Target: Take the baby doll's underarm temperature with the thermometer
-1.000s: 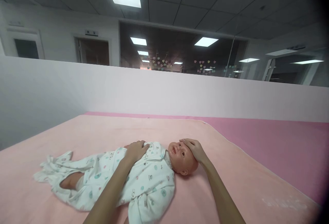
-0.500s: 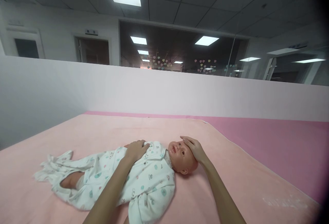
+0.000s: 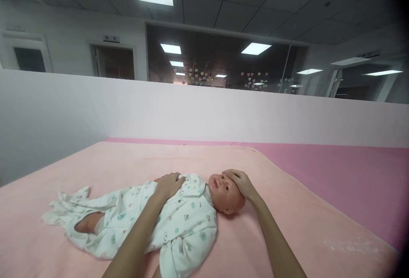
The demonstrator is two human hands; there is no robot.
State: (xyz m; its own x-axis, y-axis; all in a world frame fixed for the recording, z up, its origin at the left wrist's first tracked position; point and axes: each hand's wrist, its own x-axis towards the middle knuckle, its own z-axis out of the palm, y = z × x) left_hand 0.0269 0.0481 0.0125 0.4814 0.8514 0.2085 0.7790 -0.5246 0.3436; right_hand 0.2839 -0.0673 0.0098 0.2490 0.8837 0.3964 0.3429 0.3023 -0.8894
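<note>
A baby doll (image 3: 223,190) lies on its back, its head to the right and its legs to the left. It wears a white romper (image 3: 188,214) with small coloured prints. My left hand (image 3: 168,185) rests flat on the doll's belly, fingers lying across the cloth. Over the doll's forehead lies my right hand (image 3: 241,183), open, with its fingers stretched across the brow. One leg of the doll (image 3: 89,222) shows through an opening in the romper. The ends of the left fingers are partly hidden behind the hand.
Beneath the doll a peach blanket (image 3: 281,210) is spread over a pink mat (image 3: 361,184). A low white partition wall (image 3: 204,112) runs behind it. Beyond are a large window with heart stickers (image 3: 255,78) and a doorway (image 3: 116,63).
The view has shifted very slightly. Both hands stay in the same places on the doll's belly and forehead.
</note>
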